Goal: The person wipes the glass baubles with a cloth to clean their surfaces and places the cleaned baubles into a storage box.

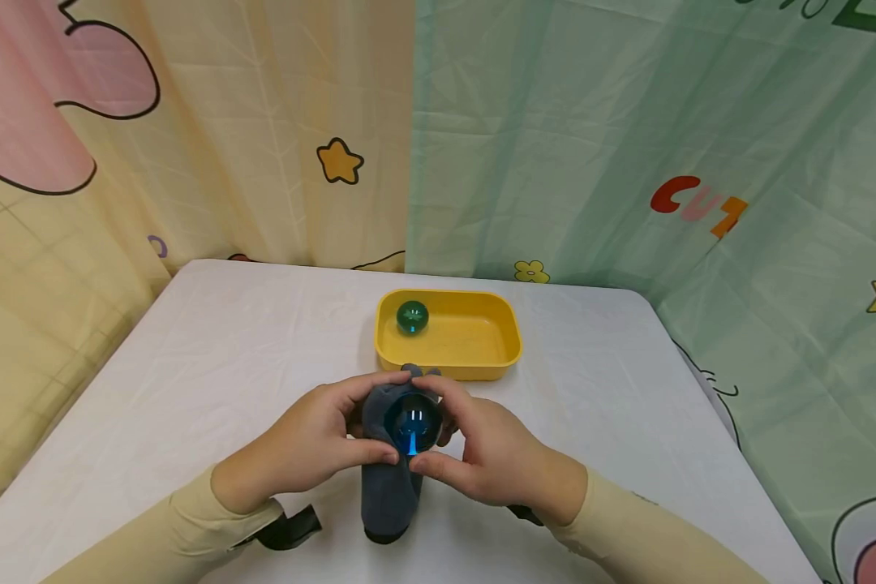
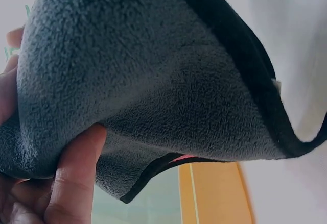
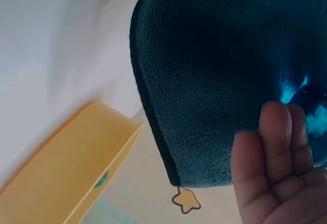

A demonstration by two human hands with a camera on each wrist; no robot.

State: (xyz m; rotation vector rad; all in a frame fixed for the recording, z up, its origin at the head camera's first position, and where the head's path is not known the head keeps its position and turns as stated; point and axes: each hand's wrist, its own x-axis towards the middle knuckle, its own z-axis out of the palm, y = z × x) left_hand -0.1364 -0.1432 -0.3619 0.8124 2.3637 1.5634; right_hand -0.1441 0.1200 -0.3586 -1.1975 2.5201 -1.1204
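A clear blue ball [image 1: 418, 422] sits against a dark grey fleecy cloth [image 1: 388, 503] above the table's front middle. My left hand [image 1: 310, 434] grips the cloth from the left, thumb in front and fingers behind. My right hand [image 1: 492, 450] holds the ball from the right, thumb below it and fingers above and behind. In the left wrist view, the black-edged cloth [image 2: 133, 76] hangs in folds over my fingers, hiding the ball. The right wrist view catches part of the shiny ball [image 3: 318, 119] behind my fingertips [image 3: 276, 122], with the cloth [image 3: 194, 91] beside it.
Just beyond my hands stands a shallow yellow tray [image 1: 453, 371], with a green clear ball [image 1: 412, 317] at its left. Both are on a white-covered table [image 1: 263, 324]. Printed curtains [image 1: 526, 146] hang behind and at the sides.
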